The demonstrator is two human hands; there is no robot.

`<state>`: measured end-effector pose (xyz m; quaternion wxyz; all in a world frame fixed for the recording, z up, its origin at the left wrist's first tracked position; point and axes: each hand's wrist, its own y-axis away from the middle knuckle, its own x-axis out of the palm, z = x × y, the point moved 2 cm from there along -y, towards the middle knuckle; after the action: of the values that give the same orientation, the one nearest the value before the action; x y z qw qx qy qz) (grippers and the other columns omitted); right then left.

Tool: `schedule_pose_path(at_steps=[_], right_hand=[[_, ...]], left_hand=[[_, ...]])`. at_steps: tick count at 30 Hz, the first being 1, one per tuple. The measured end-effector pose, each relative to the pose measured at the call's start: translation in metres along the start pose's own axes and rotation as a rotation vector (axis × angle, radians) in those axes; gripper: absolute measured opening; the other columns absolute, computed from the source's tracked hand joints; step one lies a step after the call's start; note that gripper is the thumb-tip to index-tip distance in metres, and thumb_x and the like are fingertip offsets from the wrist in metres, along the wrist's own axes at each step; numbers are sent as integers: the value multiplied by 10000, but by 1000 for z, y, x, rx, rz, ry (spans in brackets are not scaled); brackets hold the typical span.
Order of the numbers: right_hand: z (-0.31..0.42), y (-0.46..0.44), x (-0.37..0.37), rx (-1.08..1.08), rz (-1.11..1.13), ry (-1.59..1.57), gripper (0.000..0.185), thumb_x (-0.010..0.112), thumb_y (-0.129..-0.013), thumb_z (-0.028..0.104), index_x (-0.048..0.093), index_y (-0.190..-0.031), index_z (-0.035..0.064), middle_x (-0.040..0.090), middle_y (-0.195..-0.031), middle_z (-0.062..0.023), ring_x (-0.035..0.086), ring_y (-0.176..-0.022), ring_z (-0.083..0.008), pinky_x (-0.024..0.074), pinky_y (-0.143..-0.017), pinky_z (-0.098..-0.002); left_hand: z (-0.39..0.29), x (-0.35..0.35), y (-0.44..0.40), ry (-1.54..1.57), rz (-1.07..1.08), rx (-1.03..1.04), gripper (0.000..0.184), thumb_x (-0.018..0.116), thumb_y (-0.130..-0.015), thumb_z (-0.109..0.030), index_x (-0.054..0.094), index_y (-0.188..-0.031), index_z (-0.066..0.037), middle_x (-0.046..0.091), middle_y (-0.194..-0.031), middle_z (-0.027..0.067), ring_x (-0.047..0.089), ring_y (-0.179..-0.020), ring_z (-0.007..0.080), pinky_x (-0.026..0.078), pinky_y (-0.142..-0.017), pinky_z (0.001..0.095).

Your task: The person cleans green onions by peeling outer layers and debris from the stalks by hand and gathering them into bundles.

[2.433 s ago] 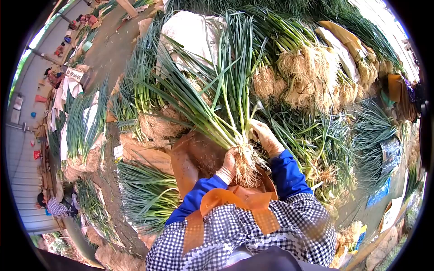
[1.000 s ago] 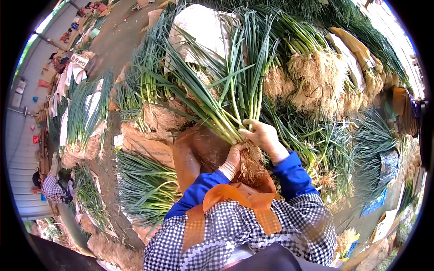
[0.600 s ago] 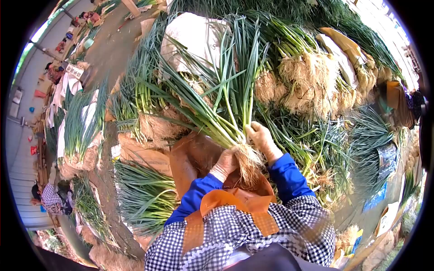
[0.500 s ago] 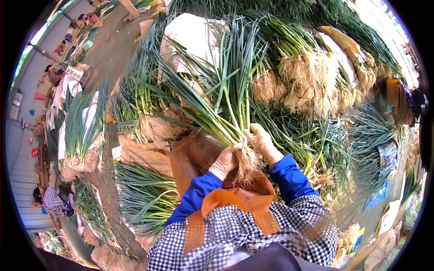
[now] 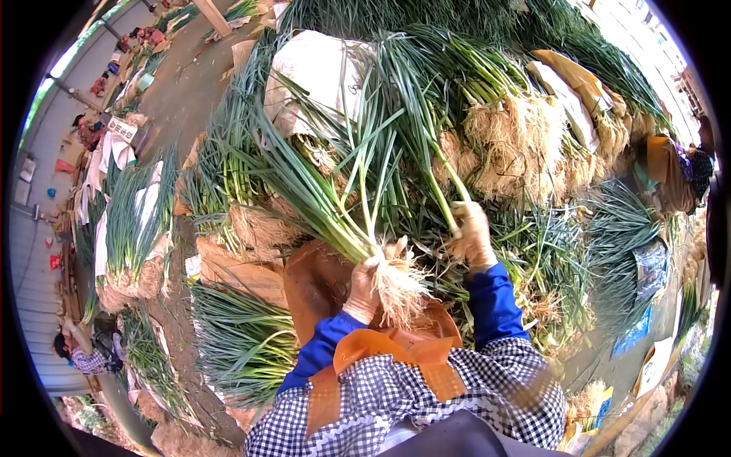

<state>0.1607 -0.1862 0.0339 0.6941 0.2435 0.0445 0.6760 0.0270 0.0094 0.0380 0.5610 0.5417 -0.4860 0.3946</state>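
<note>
Closed round the lower stems of a bunch of green onions [image 5: 339,228] is my left hand [image 5: 364,288]. The leaves fan up and away from me, and the pale roots [image 5: 402,286] hang to the right of the hand. My right hand [image 5: 474,238], slightly blurred, is closed on the base of a couple of separate green onions [image 5: 444,183], apart from the bunch. Their leaves lean up and to the left. Below both hands, a brown apron [image 5: 308,274] covers my lap.
Rooted bundles [image 5: 525,145] are stacked at the back right. A white sack [image 5: 316,84] lies on the pile ahead. More green onions [image 5: 244,335] lie at my left, and loose leaves [image 5: 541,251] litter the right side. A person [image 5: 84,350] works at the far left.
My right hand has moved right and up, drawing a couple of green onions away from the bunch. My left hand has shifted slightly left with the bunch, and the roots now spread rightward.
</note>
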Motion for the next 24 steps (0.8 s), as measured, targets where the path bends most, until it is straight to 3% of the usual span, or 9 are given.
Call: schedule_pose_path(at_steps=[5, 9, 10, 13, 17, 19, 20, 21, 24], right_hand=[[-56, 36, 63, -748, 181, 776, 224, 580, -821, 147, 556, -944, -38, 533, -1078, -189, 543, -829, -326, 465, -744, -371], [-40, 47, 60, -14, 59, 70, 205, 558, -851, 196, 570, -921, 4, 580, -817, -94, 547, -641, -176, 463, -590, -296], [-28, 23, 42, -506, 51, 358, 228, 501, -888, 251, 567, -909, 35, 538, -699, -22, 499, -546, -105, 427, -511, -253], [-13, 10, 6, -198, -137, 33, 303, 454, -883, 309, 598, -840, 47, 540, -707, -21, 499, -568, -124, 419, -519, -263], [6, 26, 61, -841, 563, 1231, 320, 488, -869, 338, 599, -757, 60, 587, -701, -87, 574, -629, -228, 483, -619, -384], [80, -6, 80, -711, 247, 1483, 264, 502, -867, 277, 603, -727, 77, 580, -694, -92, 571, -616, -225, 482, -602, -369], [97, -65, 57, -1104, -33, 1356, 205, 530, -855, 255, 604, -759, 90, 572, -709, -89, 576, -630, -217, 489, -626, -361], [147, -90, 61, -1020, -588, 2060, 167, 555, -841, 244, 614, -849, 88, 568, -703, -69, 570, -620, -222, 490, -608, -366], [189, -168, 2, -1580, -961, 1558, 277, 570, -840, 316, 613, -983, 83, 640, -935, -90, 619, -756, -234, 506, -619, -332]], left_hand=[[27, -60, -21, -16, -185, -77, 238, 572, -761, -36, 584, -997, -3, 626, -933, 94, 597, -872, 220, 478, -855, 348], [27, -24, -17, -107, -257, -43, 221, 569, -773, -51, 580, -986, 6, 615, -915, 93, 579, -786, 195, 480, -791, 323], [27, -9, -15, -139, -255, -46, 184, 573, -781, -67, 586, -949, 6, 608, -826, 69, 561, -707, 168, 481, -728, 296], [22, 16, -6, -17, -204, -24, 340, 580, -767, -85, 549, -1090, 18, 610, -955, 90, 572, -899, 228, 466, -855, 355], [29, -28, -22, -139, -150, -110, 358, 611, -760, -131, 524, -1092, -29, 604, -928, 69, 574, -914, 224, 479, -841, 373], [29, -24, -24, -115, 83, -197, 527, 650, -751, -180, 410, -1198, -37, 584, -940, 73, 565, -906, 220, 501, -782, 361], [29, -14, -25, -103, 133, -232, 708, 678, -732, -214, 318, -1315, -36, 566, -991, 85, 551, -933, 230, 494, -799, 350], [27, 15, -17, -144, 182, -283, 883, 705, -707, -254, 205, -1405, -46, 549, -1058, 99, 519, -999, 241, 467, -868, 342], [26, 11, -16, -5, 227, -268, 836, 683, -723, -210, 220, -1396, -33, 527, -990, 75, 519, -940, 221, 477, -835, 374]])
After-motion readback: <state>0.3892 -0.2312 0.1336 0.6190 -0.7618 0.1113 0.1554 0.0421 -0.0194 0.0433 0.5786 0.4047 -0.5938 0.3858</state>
